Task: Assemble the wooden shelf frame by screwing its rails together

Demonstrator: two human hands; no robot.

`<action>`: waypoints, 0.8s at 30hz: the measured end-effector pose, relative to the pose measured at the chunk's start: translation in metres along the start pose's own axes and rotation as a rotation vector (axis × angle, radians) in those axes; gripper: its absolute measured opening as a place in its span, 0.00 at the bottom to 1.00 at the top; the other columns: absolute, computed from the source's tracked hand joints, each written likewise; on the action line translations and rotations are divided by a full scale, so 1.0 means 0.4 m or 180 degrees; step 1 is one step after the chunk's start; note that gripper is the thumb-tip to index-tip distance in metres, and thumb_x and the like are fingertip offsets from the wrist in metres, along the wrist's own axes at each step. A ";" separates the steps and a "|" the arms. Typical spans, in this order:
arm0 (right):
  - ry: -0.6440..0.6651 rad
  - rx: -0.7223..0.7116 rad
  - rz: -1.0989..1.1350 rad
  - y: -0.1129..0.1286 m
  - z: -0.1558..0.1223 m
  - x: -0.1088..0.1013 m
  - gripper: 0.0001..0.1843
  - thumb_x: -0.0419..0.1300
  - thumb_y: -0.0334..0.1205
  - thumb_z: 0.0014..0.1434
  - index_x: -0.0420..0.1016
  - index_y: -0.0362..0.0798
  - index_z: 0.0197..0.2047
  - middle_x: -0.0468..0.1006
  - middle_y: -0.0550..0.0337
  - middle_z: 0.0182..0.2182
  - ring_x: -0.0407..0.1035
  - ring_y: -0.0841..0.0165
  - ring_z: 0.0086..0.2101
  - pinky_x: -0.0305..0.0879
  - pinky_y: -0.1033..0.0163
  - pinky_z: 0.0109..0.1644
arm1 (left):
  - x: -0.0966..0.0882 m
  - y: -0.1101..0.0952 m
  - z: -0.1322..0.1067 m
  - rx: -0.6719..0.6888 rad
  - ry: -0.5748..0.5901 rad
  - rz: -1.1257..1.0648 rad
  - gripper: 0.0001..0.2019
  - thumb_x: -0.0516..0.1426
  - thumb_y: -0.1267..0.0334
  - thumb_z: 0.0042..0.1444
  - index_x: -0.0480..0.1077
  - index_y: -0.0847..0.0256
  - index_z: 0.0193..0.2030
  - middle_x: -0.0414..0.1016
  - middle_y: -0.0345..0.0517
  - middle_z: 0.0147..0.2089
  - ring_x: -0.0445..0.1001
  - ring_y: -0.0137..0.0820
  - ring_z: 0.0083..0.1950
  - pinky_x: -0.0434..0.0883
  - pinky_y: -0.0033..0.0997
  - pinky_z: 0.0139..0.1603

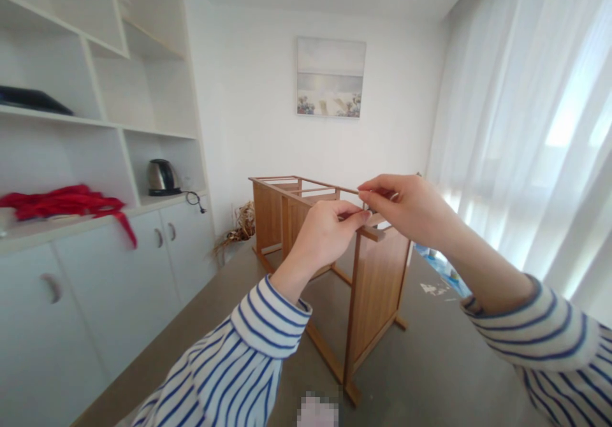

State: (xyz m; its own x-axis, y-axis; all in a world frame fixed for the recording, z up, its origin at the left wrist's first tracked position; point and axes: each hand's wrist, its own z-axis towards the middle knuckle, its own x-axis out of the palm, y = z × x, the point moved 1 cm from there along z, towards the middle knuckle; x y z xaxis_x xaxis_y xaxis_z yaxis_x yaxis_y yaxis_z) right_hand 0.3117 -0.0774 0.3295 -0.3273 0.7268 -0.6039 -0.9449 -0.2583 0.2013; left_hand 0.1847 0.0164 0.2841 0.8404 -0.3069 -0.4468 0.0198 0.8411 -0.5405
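A wooden furniture frame (377,287) with slatted panels and thin rails stands on the grey floor in front of me. Both hands are raised at its near top corner. My left hand (325,232) is closed in a pinch, its fingertips meeting my right hand beside the top rail. My right hand (406,207) is also pinched, thumb and forefinger pressed together on something small that I cannot make out, just above the frame's corner post. Both sleeves are white with blue stripes.
White cabinets and open shelves (95,159) line the left wall, with a steel kettle (160,177), red cloth (62,201) and a dark flat object. A picture (331,76) hangs on the far wall. Sheer curtains (526,127) cover the right side. Dried grass lies behind the frame.
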 end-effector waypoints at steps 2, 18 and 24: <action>-0.0080 -0.0050 0.0042 -0.007 0.004 -0.008 0.13 0.57 0.42 0.57 0.79 0.50 0.42 0.80 0.59 0.37 0.72 0.68 0.31 0.64 0.63 0.37 | -0.006 0.002 -0.004 0.0011 0.0004 0.0068 0.15 0.55 0.54 0.57 0.78 0.61 0.35 0.80 0.43 0.33 0.73 0.31 0.33 0.66 0.29 0.37; -0.0158 0.0131 -0.0208 0.023 0.002 0.000 0.11 0.55 0.39 0.55 0.78 0.47 0.30 0.78 0.61 0.23 0.68 0.70 0.24 0.58 0.65 0.28 | 0.002 -0.006 -0.001 -0.0018 0.0115 0.0034 0.14 0.54 0.55 0.56 0.76 0.61 0.30 0.77 0.42 0.26 0.73 0.35 0.33 0.68 0.30 0.36; -0.0023 -0.0046 -0.0122 0.029 -0.004 -0.007 0.12 0.54 0.40 0.58 0.79 0.47 0.37 0.81 0.58 0.32 0.72 0.67 0.30 0.63 0.64 0.33 | -0.009 -0.009 -0.004 0.0080 0.0106 0.0111 0.15 0.54 0.55 0.57 0.75 0.62 0.29 0.78 0.44 0.29 0.73 0.35 0.36 0.67 0.30 0.39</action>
State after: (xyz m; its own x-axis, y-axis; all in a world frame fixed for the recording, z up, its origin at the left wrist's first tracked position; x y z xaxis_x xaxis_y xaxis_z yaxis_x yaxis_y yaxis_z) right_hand 0.3018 -0.0835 0.3322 -0.2908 0.7408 -0.6055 -0.9565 -0.2391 0.1668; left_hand 0.1807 0.0137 0.2866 0.8223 -0.2916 -0.4887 0.0049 0.8623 -0.5064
